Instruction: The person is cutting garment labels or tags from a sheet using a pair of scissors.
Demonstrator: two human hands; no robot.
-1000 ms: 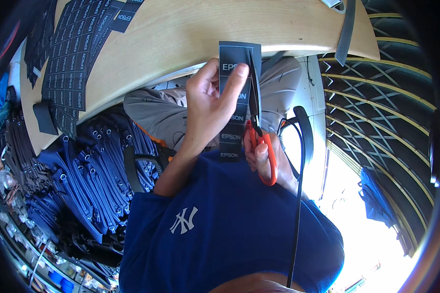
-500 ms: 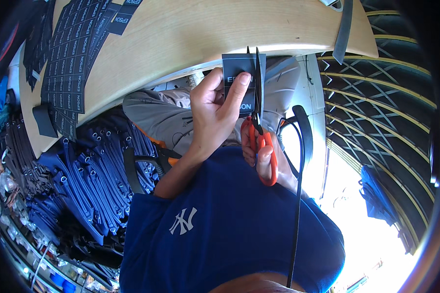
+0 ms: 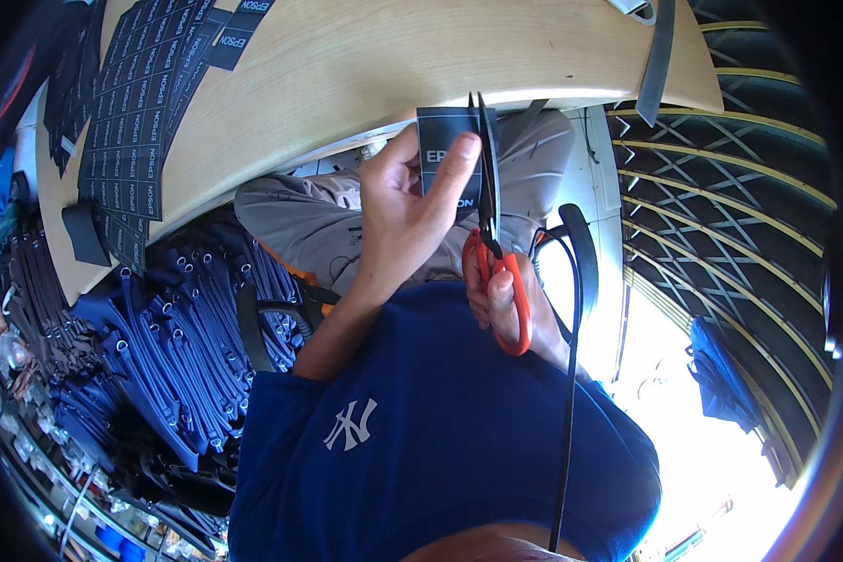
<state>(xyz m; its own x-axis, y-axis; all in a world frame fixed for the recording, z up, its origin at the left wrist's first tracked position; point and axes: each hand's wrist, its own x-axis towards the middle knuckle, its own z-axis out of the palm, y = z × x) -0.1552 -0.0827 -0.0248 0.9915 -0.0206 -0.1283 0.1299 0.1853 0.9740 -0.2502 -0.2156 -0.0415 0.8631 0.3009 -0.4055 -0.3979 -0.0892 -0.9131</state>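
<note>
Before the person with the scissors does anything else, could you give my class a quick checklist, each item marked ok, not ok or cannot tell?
1. Left hand grips the dark label piece, thumb on top: ok.
2. Right hand holds the red-handled scissors: ok.
3. Scissor tips slightly parted, blades along the label piece's right side: ok.
4. Left thumb well clear of the blades: not ok; its tip sits right beside them.
5. Blades exactly on a cutting line: cannot tell; no line shows there.
6. Other label sheets away from the blades: ok, on the tabletop at left.
</note>
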